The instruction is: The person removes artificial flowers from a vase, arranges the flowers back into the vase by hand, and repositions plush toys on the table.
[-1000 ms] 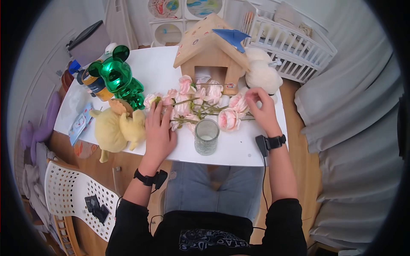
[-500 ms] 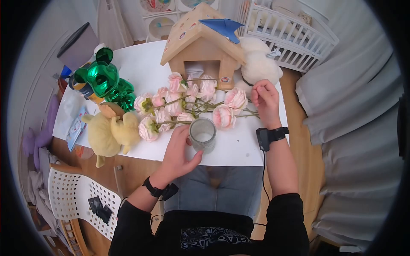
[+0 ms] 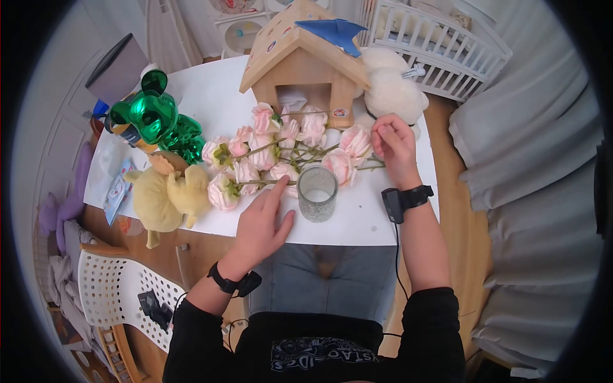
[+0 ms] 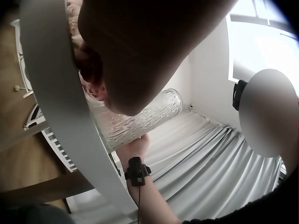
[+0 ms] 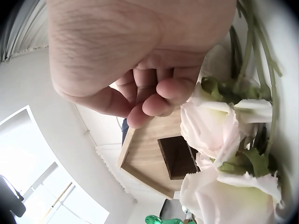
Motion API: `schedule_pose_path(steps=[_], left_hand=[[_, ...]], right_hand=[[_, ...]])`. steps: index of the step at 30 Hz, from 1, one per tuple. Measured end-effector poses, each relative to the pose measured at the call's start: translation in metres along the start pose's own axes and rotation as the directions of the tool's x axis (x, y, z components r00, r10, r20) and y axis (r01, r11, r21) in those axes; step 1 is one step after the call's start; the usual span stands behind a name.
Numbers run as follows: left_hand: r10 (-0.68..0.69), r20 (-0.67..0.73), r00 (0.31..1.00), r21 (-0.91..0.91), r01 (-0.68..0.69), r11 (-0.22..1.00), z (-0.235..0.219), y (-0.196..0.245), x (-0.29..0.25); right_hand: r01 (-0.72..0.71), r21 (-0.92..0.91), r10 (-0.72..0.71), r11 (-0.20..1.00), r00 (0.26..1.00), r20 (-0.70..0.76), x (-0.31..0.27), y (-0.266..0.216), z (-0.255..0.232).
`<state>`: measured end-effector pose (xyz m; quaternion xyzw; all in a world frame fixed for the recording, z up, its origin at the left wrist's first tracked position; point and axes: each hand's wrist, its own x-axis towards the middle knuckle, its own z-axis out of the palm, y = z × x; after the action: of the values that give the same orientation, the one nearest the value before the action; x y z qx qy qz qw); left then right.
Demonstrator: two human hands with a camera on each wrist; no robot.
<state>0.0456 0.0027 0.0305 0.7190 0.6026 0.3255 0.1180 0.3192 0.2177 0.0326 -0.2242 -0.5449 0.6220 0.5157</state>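
Several pale pink artificial roses [image 3: 260,142] lie across the white table with their green stems crossing. In front of them stands a textured clear glass vase [image 3: 317,196], nothing inside it. My left hand [image 3: 260,222] is just left of the vase, index finger stretched toward a rose stem and thumb apart from it; it holds nothing. Part of the vase [image 4: 140,122] is hidden behind that hand in the left wrist view. My right hand [image 3: 397,150] hovers by the rightmost roses, its fingers loosely curled round nothing. Rose heads [image 5: 212,126] lie close beside it in the right wrist view.
Behind the roses stands a wooden toy house [image 3: 305,70] with a blue piece on its roof. A cream plush toy [image 3: 396,89] sits to its right. On the left are a shiny green bear figure [image 3: 156,118] and a yellow plush toy [image 3: 163,198].
My left hand left the rose heads, came to the vase's side, then drew off it toward the left. The vase shifted slightly right. My right hand moved slightly up from the right roses.
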Motion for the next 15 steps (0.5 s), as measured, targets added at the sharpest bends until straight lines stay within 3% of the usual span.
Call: schedule_pose_path(steps=[3,6,8,9,11,12,14,15], left_hand=[[0.037,-0.090,0.995,-0.057,-0.042,0.997,0.008,-0.003,0.001],[-0.050,-0.146,0.988,-0.210,0.019,0.977,0.013,-0.001,-0.006],[0.323,-0.098,0.941,-0.088,-0.331,0.939,0.008,-0.001,-0.014],[0.327,-0.094,0.940,-0.090,-0.335,0.938,0.009,0.004,-0.010],[0.515,0.195,0.835,-0.330,-0.439,0.836,0.015,0.024,-0.002],[0.513,0.192,0.837,-0.328,-0.438,0.837,0.020,0.028,0.001],[0.680,0.410,0.608,-0.450,-0.514,0.730,0.032,0.032,0.012],[0.685,0.403,0.607,-0.446,-0.523,0.726,0.037,0.035,0.021]], right_hand=[[-0.008,0.003,0.008,1.000,1.000,0.004,-0.001,0.003,0.000],[-0.016,0.003,0.016,1.000,1.000,-0.004,-0.001,0.002,0.001],[-0.030,0.009,0.030,1.000,0.999,-0.011,-0.001,0.001,0.000],[-0.027,0.010,0.027,1.000,0.999,-0.017,-0.001,0.001,-0.001],[-0.009,-0.002,0.009,1.000,1.000,-0.022,-0.001,0.001,0.002],[-0.010,-0.002,0.010,1.000,1.000,-0.017,-0.002,0.002,0.002],[-0.028,-0.006,0.028,1.000,1.000,0.007,0.001,0.005,-0.002],[-0.020,-0.011,0.020,1.000,1.000,0.011,0.001,0.004,-0.001]])
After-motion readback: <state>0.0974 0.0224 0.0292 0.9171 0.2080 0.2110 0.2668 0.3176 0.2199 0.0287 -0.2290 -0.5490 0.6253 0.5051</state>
